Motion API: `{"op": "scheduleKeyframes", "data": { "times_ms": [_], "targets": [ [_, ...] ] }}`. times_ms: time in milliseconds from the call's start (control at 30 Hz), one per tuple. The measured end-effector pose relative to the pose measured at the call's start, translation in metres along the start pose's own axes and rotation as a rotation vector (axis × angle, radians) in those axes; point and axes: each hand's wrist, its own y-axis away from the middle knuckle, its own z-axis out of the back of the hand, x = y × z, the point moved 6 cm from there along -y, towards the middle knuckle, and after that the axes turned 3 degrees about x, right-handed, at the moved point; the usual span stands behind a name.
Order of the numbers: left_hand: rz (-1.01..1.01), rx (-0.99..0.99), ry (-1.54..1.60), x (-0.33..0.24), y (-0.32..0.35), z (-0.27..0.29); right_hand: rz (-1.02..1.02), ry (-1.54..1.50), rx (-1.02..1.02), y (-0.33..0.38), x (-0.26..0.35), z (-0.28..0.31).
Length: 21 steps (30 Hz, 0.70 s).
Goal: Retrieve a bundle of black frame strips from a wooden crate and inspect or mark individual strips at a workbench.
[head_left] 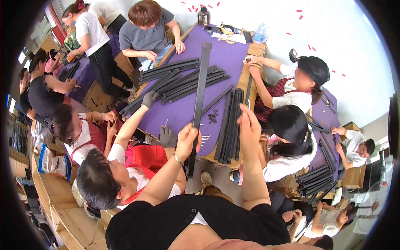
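My left hand (188, 141) is closed around a long black bar (202, 79), holding it tilted nearly upright over the table's near edge. The bar's upper end reaches across the purple table top, and its lower end hangs over the floor. To the right, my right hand (249, 127) is raised apart from the bar, its fingers stretched out. It appears in front of a bundle of black bars (227, 133) lying lengthwise on the table. A small heap of black parts (213, 116) lies between the held bar and that bundle.
More black bars (183, 81) are piled on the purple table (225, 54). A gloved co-worker (100, 179) sits close by my left arm; another person (289, 137) sits by my right. At the far end stand a dark bottle (203, 16) and a clear bottle (261, 33).
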Motion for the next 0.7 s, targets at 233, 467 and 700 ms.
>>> {"op": "scheduleKeyframes", "data": {
  "times_ms": [233,467,700],
  "targets": [
    [-0.006,0.210,0.007,-0.025,0.136,-0.025,-0.002,-0.418,0.043,0.017,0.104,-0.047],
    [0.057,0.444,0.257,-0.062,0.223,-0.040,0.170,-0.304,0.223,0.122,0.166,-0.082],
    [-0.101,0.346,0.222,-0.142,0.269,-0.043,0.147,-0.317,0.645,0.224,0.195,-0.121]
  ]
}}
